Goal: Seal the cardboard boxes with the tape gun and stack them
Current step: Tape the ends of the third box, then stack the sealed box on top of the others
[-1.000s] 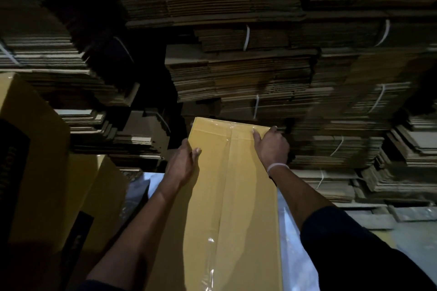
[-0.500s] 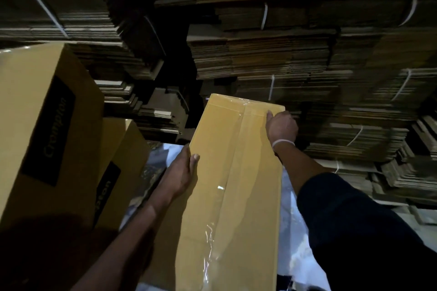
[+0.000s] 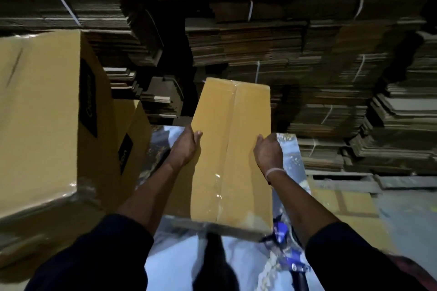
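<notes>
A long tan cardboard box (image 3: 233,149) lies lengthwise in front of me, with clear tape running down its centre seam. My left hand (image 3: 184,149) grips its left edge near the middle, thumb on top. My right hand (image 3: 269,151) grips the right edge opposite, fingers curled over the side. A blue tape gun (image 3: 287,253) lies on the white surface (image 3: 179,264) just below the box's near right corner, partly hidden by my right forearm.
Two sealed tan boxes with black labels are stacked at the left: a big one (image 3: 40,120) and a lower one (image 3: 132,139) behind it. Tied bundles of flat cardboard (image 3: 272,59) fill the background. Wooden pallets (image 3: 345,182) lie on the floor at the right.
Both hands have slid back from the box's far end to its middle. The box now sits closer and lower in view, and the tape gun has come into sight.
</notes>
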The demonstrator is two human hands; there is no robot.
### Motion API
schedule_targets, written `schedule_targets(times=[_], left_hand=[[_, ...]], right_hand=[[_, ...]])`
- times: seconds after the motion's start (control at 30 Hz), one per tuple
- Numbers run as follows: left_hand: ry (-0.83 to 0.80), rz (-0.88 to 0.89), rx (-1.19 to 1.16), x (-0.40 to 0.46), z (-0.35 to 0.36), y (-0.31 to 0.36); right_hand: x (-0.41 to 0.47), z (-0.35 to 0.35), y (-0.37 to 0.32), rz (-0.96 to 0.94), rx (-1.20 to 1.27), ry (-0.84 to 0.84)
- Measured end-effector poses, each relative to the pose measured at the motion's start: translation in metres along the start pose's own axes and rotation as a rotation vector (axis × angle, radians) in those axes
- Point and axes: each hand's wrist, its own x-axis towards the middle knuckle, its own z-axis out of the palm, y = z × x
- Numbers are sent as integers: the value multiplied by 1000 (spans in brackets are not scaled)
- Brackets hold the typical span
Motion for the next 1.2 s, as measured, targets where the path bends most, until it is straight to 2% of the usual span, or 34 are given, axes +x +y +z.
schedule_targets(times=[0.23,0.33,0.43,0.57,0.67,0.8,0.9,1.03,1.2], left_hand=[[-99,91,-121,-100,-11,-41],[-117,126,-328,-139,-12,-57],[-145,-19,-532,-164,-10,-71],[-214,-133,-593,-195,-13,-81],[-246,-223,-725,-230,-16,-87],[-330,-232,-873,-274,-17,-109],[-253,-237,-1038,-288,-14,-107],[-188,-363,-976,-289,-5,-92],[-190,-284,-927,-299,-12,-72]], right_hand=[[-108,-27,27,80,88,-162],[-146,-39,45,75,316,-250],[-178,-45,56,158,495,-319],[-211,-47,63,213,614,-365],[-241,-53,73,202,676,-394],[-274,-51,103,349,918,-451],[-285,-56,109,412,1126,-431],[-288,-56,96,502,1212,-437],[-286,-70,88,448,1264,-501]])
